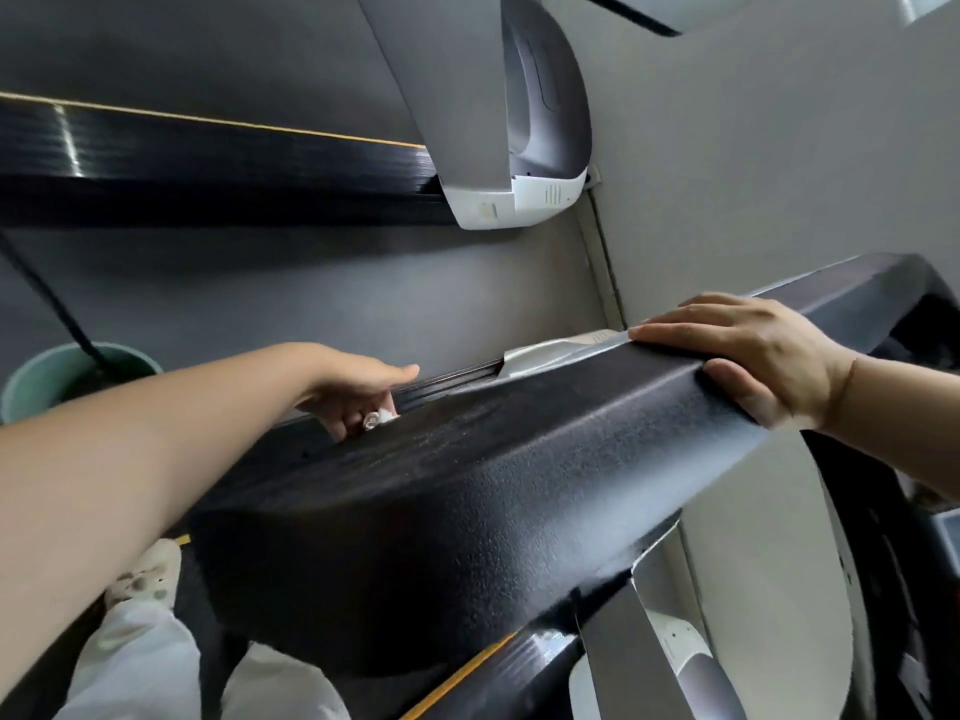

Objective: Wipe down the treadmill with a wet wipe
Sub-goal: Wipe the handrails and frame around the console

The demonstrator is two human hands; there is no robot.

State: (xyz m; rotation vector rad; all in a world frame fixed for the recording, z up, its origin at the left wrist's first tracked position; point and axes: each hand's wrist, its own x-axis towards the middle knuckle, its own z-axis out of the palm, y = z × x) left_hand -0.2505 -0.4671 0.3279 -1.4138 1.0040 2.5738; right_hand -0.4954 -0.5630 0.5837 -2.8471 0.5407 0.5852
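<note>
The treadmill's black textured motor cover [467, 491] fills the middle of the head view, with a silver trim piece [550, 350] at its far end. My left hand [358, 392] reaches over the cover's far edge and holds a small crumpled white wet wipe [382, 418] in curled fingers, against the ribbed black side rail [452, 381]. My right hand [753, 350] rests on the cover's right end, fingers flat on top and thumb hooked under the edge.
A second treadmill's black rail [208, 163] and grey-white upright base [519, 194] stand beyond a strip of grey floor [311, 293]. A green bucket [62, 371] sits at left. My white trousers [156, 667] and slipper [148, 574] are below. A grey wall [779, 148] is on the right.
</note>
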